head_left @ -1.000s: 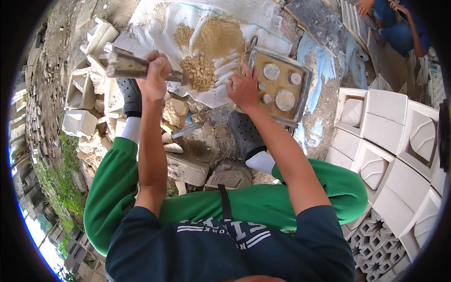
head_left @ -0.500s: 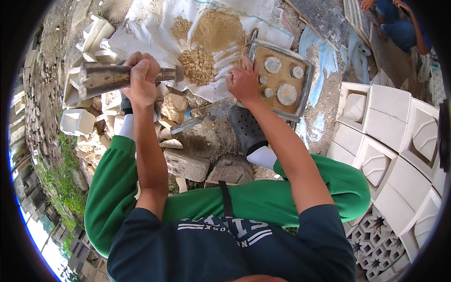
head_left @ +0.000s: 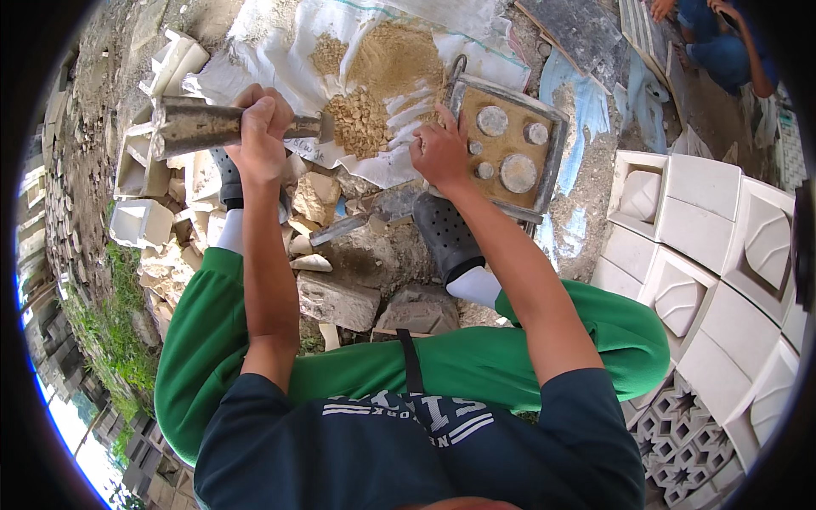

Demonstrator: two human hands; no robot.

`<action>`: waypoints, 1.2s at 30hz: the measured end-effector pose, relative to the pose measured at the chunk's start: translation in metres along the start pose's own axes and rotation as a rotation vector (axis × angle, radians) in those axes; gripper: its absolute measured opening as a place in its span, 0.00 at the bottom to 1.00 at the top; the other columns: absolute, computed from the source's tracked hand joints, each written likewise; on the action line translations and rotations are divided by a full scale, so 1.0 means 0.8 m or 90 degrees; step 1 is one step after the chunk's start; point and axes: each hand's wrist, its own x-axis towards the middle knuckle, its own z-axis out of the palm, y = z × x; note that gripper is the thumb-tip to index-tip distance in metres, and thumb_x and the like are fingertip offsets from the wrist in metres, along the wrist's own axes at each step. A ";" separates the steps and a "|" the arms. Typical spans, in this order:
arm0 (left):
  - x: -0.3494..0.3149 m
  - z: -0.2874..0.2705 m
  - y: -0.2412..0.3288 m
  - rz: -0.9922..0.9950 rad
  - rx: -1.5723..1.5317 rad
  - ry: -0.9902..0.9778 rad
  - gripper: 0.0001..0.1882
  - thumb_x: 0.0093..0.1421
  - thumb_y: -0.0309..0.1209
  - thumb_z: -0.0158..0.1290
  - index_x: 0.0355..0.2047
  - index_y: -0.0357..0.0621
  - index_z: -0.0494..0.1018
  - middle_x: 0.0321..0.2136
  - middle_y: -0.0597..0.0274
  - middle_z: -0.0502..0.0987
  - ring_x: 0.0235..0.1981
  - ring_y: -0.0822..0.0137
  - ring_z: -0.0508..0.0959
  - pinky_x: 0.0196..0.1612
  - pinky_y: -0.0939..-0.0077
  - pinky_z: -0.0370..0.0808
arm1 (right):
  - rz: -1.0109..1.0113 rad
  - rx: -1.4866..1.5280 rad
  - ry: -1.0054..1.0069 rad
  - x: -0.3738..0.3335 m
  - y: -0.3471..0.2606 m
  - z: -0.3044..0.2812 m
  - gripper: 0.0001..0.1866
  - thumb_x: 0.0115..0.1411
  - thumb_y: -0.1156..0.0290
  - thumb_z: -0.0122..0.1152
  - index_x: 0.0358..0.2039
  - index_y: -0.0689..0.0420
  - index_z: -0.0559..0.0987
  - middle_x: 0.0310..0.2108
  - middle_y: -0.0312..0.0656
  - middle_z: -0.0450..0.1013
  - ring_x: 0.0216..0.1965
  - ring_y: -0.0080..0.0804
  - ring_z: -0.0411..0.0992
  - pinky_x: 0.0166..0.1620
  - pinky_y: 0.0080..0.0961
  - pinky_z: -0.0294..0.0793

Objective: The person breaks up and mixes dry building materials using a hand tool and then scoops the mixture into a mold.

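My left hand (head_left: 260,136) is wrapped round the narrow handle of a club-shaped mallet (head_left: 197,129), held almost level above rubble. Its thick, worn brown head points left; the handle ends in a knob on the right. At the left rim of a square grey metal mould (head_left: 544,189), my right hand (head_left: 439,151) rests with its fingers apart. Tan, sandy material (head_left: 507,138) fills the mould around several round grey discs (head_left: 518,172) of different sizes. A bent metal hook (head_left: 459,65) stands at its upper left corner.
Crumbly tan material (head_left: 360,119) lies on a white sheet (head_left: 411,163) between my hands. A trowel-like tool (head_left: 340,228) rests among broken blocks near my dark clogs (head_left: 444,234). White moulded blocks (head_left: 704,183) are stacked at right. Another person (head_left: 722,47) is at the upper right.
My left hand has shifted slightly, and the mallet's thick head has swung a little upward and to the right. My right hand and the mould look almost unchanged.
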 end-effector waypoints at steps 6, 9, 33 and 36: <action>-0.012 -0.019 -0.081 -0.065 0.005 0.092 0.12 0.52 0.23 0.42 0.15 0.46 0.54 0.13 0.71 0.55 0.16 0.78 0.54 0.19 0.81 0.50 | 0.006 0.006 -0.029 -0.011 -0.013 -0.002 0.06 0.48 0.71 0.55 0.25 0.56 0.80 0.32 0.42 0.76 0.57 0.42 0.61 0.62 0.56 0.47; -0.007 0.000 -0.035 -0.032 -0.006 0.043 0.12 0.53 0.25 0.43 0.15 0.46 0.53 0.13 0.71 0.54 0.16 0.79 0.53 0.20 0.80 0.51 | 0.014 0.009 -0.010 0.004 0.000 0.003 0.06 0.48 0.70 0.55 0.24 0.57 0.79 0.31 0.43 0.76 0.57 0.42 0.60 0.62 0.57 0.48; -0.008 -0.016 -0.092 -0.024 0.003 0.028 0.11 0.52 0.23 0.41 0.14 0.44 0.55 0.12 0.70 0.55 0.16 0.76 0.55 0.21 0.80 0.54 | 0.021 0.006 -0.043 -0.008 -0.005 0.000 0.06 0.49 0.70 0.56 0.25 0.55 0.80 0.33 0.40 0.76 0.58 0.40 0.60 0.62 0.55 0.48; -0.007 -0.015 -0.040 0.056 -0.074 0.017 0.12 0.51 0.24 0.41 0.15 0.48 0.53 0.11 0.69 0.53 0.15 0.75 0.54 0.20 0.78 0.53 | 0.046 0.020 -0.042 -0.010 0.000 0.007 0.06 0.49 0.70 0.56 0.25 0.55 0.80 0.33 0.40 0.76 0.58 0.40 0.60 0.62 0.55 0.48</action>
